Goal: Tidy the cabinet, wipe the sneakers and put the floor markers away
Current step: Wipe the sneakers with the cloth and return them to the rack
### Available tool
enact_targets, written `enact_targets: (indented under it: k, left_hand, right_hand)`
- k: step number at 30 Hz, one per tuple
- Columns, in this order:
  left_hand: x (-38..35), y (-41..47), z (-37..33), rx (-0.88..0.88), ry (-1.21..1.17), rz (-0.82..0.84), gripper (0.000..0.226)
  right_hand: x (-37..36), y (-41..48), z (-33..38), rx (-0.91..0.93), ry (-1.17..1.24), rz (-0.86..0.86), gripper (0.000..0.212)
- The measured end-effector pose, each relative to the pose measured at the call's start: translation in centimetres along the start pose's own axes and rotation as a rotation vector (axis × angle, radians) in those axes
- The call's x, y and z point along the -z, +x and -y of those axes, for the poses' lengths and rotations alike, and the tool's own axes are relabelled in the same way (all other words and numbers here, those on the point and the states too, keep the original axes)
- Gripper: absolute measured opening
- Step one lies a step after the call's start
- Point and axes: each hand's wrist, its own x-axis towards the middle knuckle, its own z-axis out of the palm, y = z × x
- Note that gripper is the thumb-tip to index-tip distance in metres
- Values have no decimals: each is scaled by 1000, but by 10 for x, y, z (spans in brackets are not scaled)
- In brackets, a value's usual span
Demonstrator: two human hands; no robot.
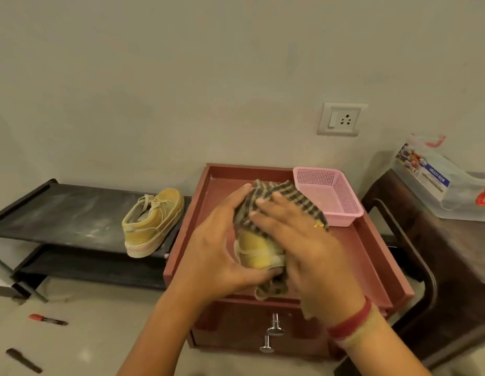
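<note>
Over the top of the reddish-brown cabinet (369,256), my left hand (217,253) grips a yellow sneaker (256,252) from the left side. My right hand (298,240) presses a striped brown-and-beige cloth (287,198) onto the sneaker, fingers spread across it; most of the shoe is hidden under cloth and hands. The other yellow sneaker (154,221) stands on the dusty black shoe rack (59,210) to the left. Two markers lie on the floor at lower left: one with a red cap (47,319) and a dark one (23,360).
An empty pink mesh basket (328,196) sits at the cabinet top's back right corner. The cabinet front has two metal knobs (275,328). A dark wooden table (439,267) at the right carries a clear plastic box (447,183). A wall socket (340,119) is behind.
</note>
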Motion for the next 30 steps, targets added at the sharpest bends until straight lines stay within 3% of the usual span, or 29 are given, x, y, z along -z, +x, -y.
enact_targets:
  k: [4,8,13,17,21,25,30]
  left_hand:
    - [0,4,-3,-17,-29,-31,93]
    - [6,-2,4,4,-5,-49,91]
    - [8,-3,6,46,-26,-95,88]
    - [14,-5,12,65,-36,-81,93]
    - [15,-10,13,58,-21,-74,94]
    - [22,-20,21,62,-30,-78,95]
    - [31,-28,25,80,-28,-88,90]
  right_hand:
    - [-2,6,1,-163,106,-65,49]
    - [-7,-6,13,12,50,9,38]
    - [-10,9,-1,-193,188,-69,53]
    - [-15,3,5,-31,112,21,46]
    - [-9,18,-9,-149,200,-26,52]
    - [-18,2,5,5,167,53,48]
    - [-25,12,2,-85,212,29,51]
